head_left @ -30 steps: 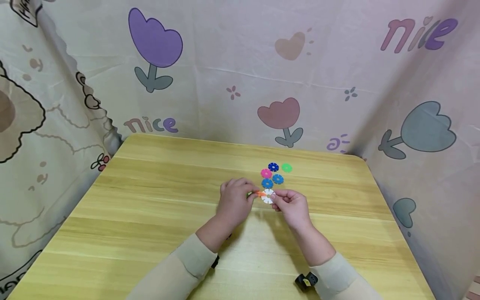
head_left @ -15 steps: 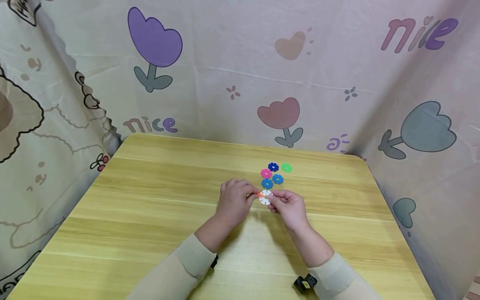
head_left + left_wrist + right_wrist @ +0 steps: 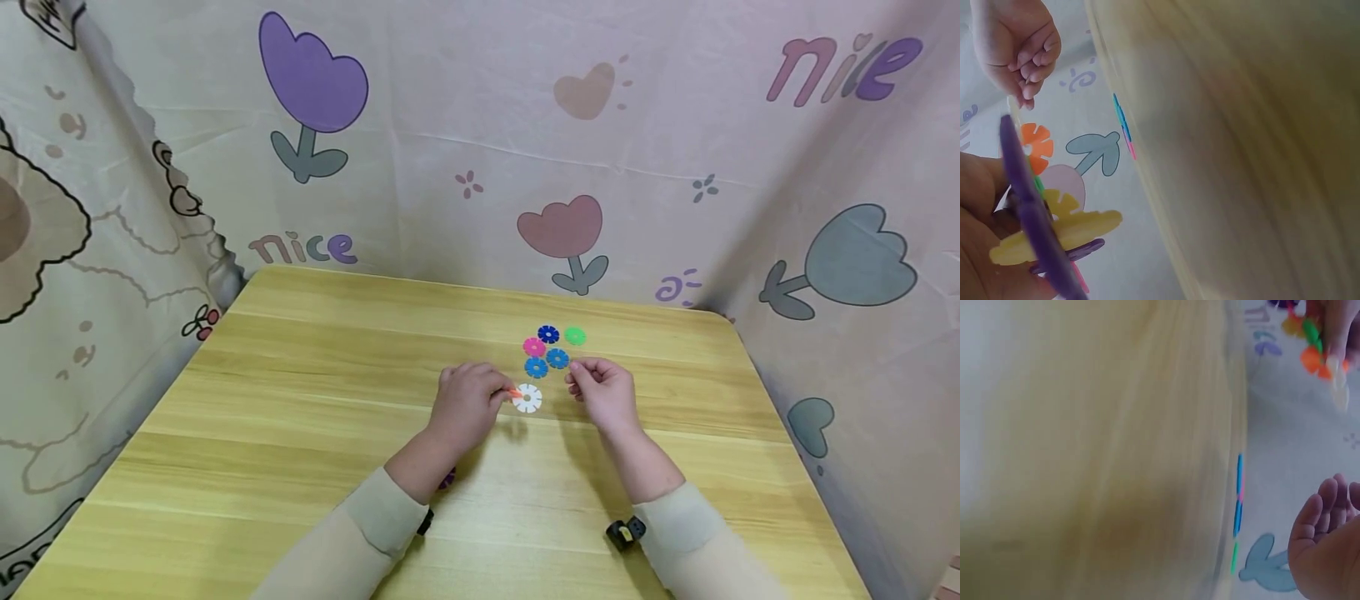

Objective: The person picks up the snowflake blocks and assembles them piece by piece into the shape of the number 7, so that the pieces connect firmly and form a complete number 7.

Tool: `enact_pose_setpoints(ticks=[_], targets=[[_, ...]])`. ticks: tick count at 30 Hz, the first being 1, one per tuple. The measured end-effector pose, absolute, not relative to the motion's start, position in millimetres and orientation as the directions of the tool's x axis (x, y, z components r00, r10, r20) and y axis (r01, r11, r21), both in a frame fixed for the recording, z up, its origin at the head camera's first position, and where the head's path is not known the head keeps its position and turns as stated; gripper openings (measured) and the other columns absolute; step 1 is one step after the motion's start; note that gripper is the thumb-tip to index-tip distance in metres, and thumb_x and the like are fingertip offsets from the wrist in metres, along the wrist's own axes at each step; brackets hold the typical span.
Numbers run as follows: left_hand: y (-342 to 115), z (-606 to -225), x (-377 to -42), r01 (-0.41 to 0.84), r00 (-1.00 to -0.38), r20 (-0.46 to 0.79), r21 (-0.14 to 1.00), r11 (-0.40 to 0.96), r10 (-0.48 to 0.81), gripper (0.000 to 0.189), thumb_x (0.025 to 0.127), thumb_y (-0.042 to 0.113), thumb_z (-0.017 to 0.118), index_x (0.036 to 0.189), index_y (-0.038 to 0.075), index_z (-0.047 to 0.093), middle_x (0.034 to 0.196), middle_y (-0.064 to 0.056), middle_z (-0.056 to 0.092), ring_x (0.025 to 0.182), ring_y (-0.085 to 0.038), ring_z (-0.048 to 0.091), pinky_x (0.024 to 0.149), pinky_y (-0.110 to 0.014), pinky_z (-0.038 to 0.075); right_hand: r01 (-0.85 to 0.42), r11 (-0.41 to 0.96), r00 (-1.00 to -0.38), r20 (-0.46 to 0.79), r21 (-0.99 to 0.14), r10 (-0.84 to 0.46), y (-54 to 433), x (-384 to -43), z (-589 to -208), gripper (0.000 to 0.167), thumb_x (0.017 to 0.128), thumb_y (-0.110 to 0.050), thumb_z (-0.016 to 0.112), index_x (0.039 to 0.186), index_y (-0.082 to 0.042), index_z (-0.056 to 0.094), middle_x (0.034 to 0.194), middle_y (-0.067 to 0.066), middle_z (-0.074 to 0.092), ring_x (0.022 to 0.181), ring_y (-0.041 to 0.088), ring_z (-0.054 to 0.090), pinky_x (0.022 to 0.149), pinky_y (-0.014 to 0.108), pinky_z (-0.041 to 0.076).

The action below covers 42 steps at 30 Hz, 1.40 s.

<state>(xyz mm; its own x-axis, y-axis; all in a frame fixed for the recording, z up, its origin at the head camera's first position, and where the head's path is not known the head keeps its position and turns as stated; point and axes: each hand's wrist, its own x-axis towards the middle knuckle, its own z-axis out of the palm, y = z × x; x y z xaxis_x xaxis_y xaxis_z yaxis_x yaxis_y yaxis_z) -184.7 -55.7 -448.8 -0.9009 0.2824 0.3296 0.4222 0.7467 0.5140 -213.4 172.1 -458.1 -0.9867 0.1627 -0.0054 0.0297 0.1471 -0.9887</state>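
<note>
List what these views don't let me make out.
Head: most of the joined notched discs, hidden by left hand and forearm.
Left wrist: nearest purple disc, blurred, cut off at bottom.
Right wrist: right hand, cut off by right edge; notches of loose discs, seen edge-on.

Left hand [image 3: 980, 228] at lower left, holding cluster [image 3: 1030, 200] of joined discs; purple disc [image 3: 1039, 225] nearest camera, yellow disc [image 3: 1088, 230] crossing behind, orange disc [image 3: 1039, 147] higher up, white disc [image 3: 1014, 111] edge-on at top; right hand [image 3: 1021, 50] at upper left, fingers bent, tips close to white disc; wooden tabletop [image 3: 1260, 156] filling right side; blue discs [image 3: 1120, 114] and pink disc [image 3: 1130, 147] edge-on along its border; printed cloth [image 3: 1141, 250] behind.
</note>
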Motion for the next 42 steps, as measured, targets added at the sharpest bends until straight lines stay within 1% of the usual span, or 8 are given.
enact_pose_setpoints(ticks=[3, 7, 12, 18, 22, 32, 36, 42], targets=[[-56.5, -449.2, -184.7, 0.415, -0.905, 0.318, 0.52, 0.746, 0.282, 0.005, 0.098, 0.02, 0.078, 0.099, 0.02, 0.083, 0.102, 0.006, 0.075, 0.106, -0.023, 0.067, 0.096, -0.055, 0.045, -0.032, 0.277, -0.983, 0.081, -0.96, 0.167, 179.7, -220.0, -457.7, 0.017, 0.103, -0.001, 0.066, 0.111, 0.013, 0.071, 0.086, 0.013, 0.075, 0.069, 0.009, 0.066, 0.068, 0.027, 0.06], [-57.0, -449.9, -184.2, 0.409, -0.909, 0.309, 0.525, 0.746, 0.28, 0.004, 0.097, 0.02, 0.078, 0.097, 0.021, 0.082, 0.102, 0.007, 0.075, 0.107, -0.023, 0.067, 0.096, -0.055, 0.044, -0.09, 0.401, -0.973, 0.167, -0.912, 0.161, 185.6, -223.9, -456.5, 0.013, 0.101, 0.0, 0.068, 0.108, 0.009, 0.073, 0.093, 0.02, 0.075, 0.073, 0.011, 0.064, 0.066, 0.02, 0.056], [-56.9, -450.1, -183.9, 0.414, -0.906, 0.318, 0.517, 0.749, 0.28, 0.004, 0.097, 0.02, 0.079, 0.096, 0.021, 0.082, 0.1, 0.008, 0.075, 0.104, -0.022, 0.067, 0.095, -0.054, 0.044, -0.134, 0.511, -0.959, 0.241, -0.849, 0.149, 190.6, -232.6, -459.8, 0.013, 0.1, -0.004, 0.071, 0.108, 0.006, 0.075, 0.094, 0.019, 0.074, 0.078, 0.016, 0.061, 0.062, 0.015, 0.048], [-56.6, -451.7, -183.8, 0.422, -0.9, 0.327, 0.496, 0.759, 0.287, 0.005, 0.096, 0.019, 0.079, 0.095, 0.022, 0.082, 0.099, 0.008, 0.075, 0.1, -0.022, 0.066, 0.094, -0.055, 0.044, -0.16, 0.608, -0.944, 0.301, -0.777, 0.137, 196.7, -246.7, -463.3, 0.019, 0.098, -0.008, 0.077, 0.11, 0.006, 0.075, 0.092, 0.018, 0.073, 0.082, 0.025, 0.064, 0.066, 0.014, 0.047], [-56.8, -452.4, -184.0, 0.422, -0.899, 0.329, 0.479, 0.77, 0.288, 0.004, 0.096, 0.019, 0.08, 0.095, 0.022, 0.082, 0.099, 0.008, 0.075, 0.1, -0.021, 0.065, 0.094, -0.054, 0.044, -0.129, 0.645, -0.948, 0.285, -0.754, 0.144, 200.9, -256.3, -467.1, 0.025, 0.097, -0.011, 0.078, 0.115, 0.006, 0.074, 0.096, 0.017, 0.073, 0.084, 0.027, 0.066, 0.069, 0.018, 0.049], [-55.6, -451.4, -183.5, 0.416, -0.902, 0.313, 0.453, 0.788, 0.296, 0.004, 0.097, 0.021, 0.079, 0.097, 0.022, 0.083, 0.1, 0.008, 0.075, 0.101, -0.021, 0.065, 0.096, -0.053, 0.044, -0.035, 0.723, -0.97, 0.197, -0.69, 0.141, 217.2, -278.2, -473.5, 0.045, 0.099, -0.02, 0.077, 0.133, 0.007, 0.066, 0.108, 0.019, 0.071, 0.095, 0.033, 0.068, 0.081, 0.044, 0.055], [-55.6, -451.1, -183.0, 0.412, -0.905, 0.302, 0.451, 0.792, 0.299, 0.005, 0.098, 0.021, 0.078, 0.098, 0.023, 0.083, 0.101, 0.008, 0.075, 0.101, -0.021, 0.065, 0.097, -0.054, 0.043, 0.009, 0.734, -0.985, 0.119, -0.679, 0.122, 219.9, -287.1, -475.3, 0.054, 0.1, -0.024, 0.075, 0.142, 0.006, 0.06, 0.116, 0.02, 0.068, 0.099, 0.034, 0.065, 0.087, 0.047, 0.055], [-55.6, -452.2, -182.5, 0.408, -0.907, 0.296, 0.454, 0.792, 0.298, 0.004, 0.097, 0.021, 0.078, 0.097, 0.023, 0.083, 0.103, 0.008, 0.076, 0.102, -0.022, 0.065, 0.099, -0.055, 0.043, 0.058, 0.783, -0.998, -0.004, -0.62, 0.07, 218.8, -300.1, -476.4, 0.066, 0.102, -0.03, 0.072, 0.15, 0.009, 0.05, 0.13, 0.026, 0.063, 0.113, 0.04, 0.058, 0.104, 0.054, 0.05]])
